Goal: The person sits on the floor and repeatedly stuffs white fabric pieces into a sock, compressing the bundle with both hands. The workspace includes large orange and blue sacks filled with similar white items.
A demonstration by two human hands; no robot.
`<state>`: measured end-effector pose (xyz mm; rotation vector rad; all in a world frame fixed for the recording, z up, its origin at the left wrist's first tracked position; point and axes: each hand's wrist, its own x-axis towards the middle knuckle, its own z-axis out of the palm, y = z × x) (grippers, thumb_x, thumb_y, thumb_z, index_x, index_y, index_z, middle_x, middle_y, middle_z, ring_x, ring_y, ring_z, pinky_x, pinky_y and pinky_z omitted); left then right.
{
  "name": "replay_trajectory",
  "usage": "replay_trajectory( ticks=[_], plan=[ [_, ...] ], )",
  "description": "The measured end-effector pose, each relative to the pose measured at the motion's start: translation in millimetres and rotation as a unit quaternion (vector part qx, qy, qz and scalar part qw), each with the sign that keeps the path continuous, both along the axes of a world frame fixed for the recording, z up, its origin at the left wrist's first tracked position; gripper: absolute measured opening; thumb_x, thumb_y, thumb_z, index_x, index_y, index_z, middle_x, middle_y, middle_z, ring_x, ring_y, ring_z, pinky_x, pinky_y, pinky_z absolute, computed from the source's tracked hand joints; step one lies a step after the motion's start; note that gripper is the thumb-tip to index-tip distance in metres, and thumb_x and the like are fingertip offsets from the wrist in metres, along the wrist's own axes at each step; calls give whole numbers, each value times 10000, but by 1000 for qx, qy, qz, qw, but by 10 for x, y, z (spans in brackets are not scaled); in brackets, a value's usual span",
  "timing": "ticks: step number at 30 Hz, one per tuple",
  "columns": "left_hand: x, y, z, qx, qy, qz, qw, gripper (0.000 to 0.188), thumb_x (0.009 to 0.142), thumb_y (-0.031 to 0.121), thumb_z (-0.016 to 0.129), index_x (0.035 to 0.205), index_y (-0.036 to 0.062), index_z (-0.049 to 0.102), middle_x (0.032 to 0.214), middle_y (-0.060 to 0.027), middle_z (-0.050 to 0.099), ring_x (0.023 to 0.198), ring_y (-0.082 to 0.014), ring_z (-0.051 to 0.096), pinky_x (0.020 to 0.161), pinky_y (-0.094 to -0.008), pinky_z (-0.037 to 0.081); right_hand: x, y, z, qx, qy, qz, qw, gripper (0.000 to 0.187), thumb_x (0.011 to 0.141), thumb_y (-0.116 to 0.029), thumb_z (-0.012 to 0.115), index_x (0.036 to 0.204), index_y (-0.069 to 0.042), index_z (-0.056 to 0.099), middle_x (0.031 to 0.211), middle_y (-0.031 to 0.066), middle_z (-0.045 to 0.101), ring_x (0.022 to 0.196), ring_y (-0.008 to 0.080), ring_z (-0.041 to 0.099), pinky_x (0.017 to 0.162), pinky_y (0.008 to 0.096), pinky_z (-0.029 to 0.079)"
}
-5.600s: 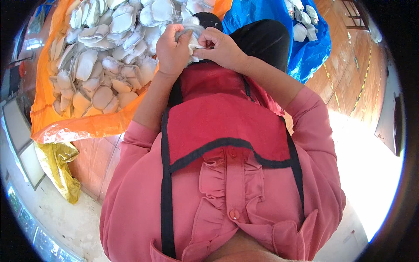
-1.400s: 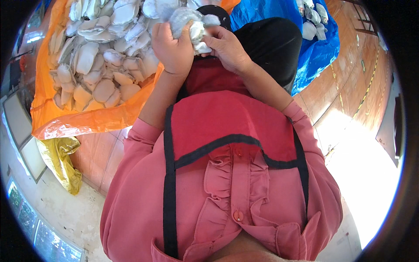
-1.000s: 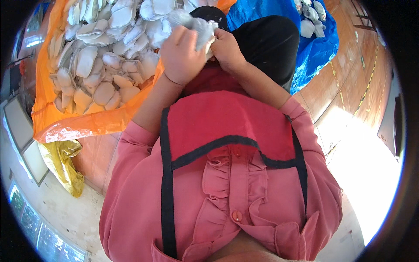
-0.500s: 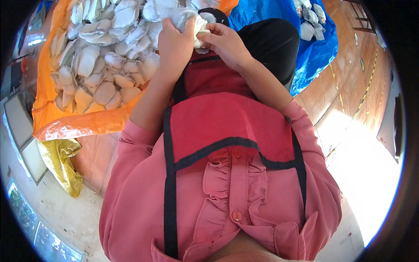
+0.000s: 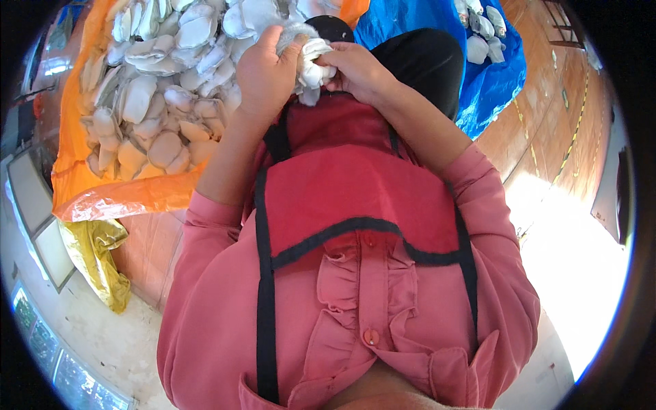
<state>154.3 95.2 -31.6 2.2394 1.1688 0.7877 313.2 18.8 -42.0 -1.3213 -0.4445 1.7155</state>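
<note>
A soft white piece of fluffy fabric [image 5: 314,63], with some grey fuzz at its top, is bunched up between my hands above my lap. My left hand [image 5: 265,72] is closed on its left side, thumb pressed along the cloth. From the right, my right hand [image 5: 361,71] pinches the fabric; its fingertips are partly hidden in the folds. A loose end of the cloth hangs below the grip. To the left lies a heap of flat, rounded white fabric pieces [image 5: 140,96], many of them in stacks, on an orange plastic sheet [image 5: 123,196].
At the upper right, a blue plastic sheet [image 5: 488,96] bears several rounded white and grey bundles [image 5: 482,27]. My red apron [image 5: 362,195] covers my lap, beside a black-clad knee [image 5: 427,68]. A crumpled yellow bag [image 5: 99,260] lies on the floor at left.
Both hands have come slightly nearer to me. The fabric has been reshaped between my fingers, and more of its white folded end now hangs down.
</note>
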Motion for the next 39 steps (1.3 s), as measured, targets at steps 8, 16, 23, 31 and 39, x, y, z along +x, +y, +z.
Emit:
replay_trajectory(
  ticks=[8, 16, 23, 31, 39],
  plan=[
    [-85, 231, -77, -477, -148, 21, 866, 519, 894, 445, 670, 1015, -60, 682, 947, -124, 704, 862, -215, 671, 735, -353, 512, -3, -206, -105, 423, -327, 11, 845, 309, 867, -124, 724, 1151, -77, 611, 1092, 64, 617, 903, 182, 642, 806, 274, 544],
    [-129, 8, 32, -443, -156, -12, 883, 838, 854, 486, 730, 1442, 16, 359, 1318, -175, 523, 1122, -238, 576, 890, -347, 498, -70, -60, -118, 348, -464, 1, 815, 350, 836, -195, 756, 1124, -39, 634, 1037, 124, 670, 889, 272, 667, 780, 337, 531],
    [-127, -205, 103, -303, -72, -13, 950, 906, 684, 287, 886, 1427, 79, 411, 1334, -160, 523, 1192, -258, 528, 984, -352, 455, -75, 67, -91, 302, -482, 13, 822, 239, 931, -259, 632, 992, -29, 642, 892, 176, 673, 823, 344, 669, 713, 402, 523],
    [-179, -122, 47, -477, -256, -121, 832, 921, 682, -39, 791, 1494, 114, 385, 1334, -106, 540, 1163, -235, 569, 987, -349, 474, -45, -2, -210, 285, -557, -35, 779, 292, 982, -299, 536, 868, -45, 626, 759, 197, 638, 704, 396, 635, 607, 461, 499],
    [-308, -191, 201, -631, -268, -161, 710, 880, 699, -76, 751, 1488, 134, 421, 1330, -80, 553, 1148, -198, 579, 975, -328, 487, 18, -228, -286, 319, -497, -6, 807, 285, 1001, -283, 530, 864, -50, 620, 737, 208, 608, 676, 408, 614, 566, 440, 488]
  ],
)
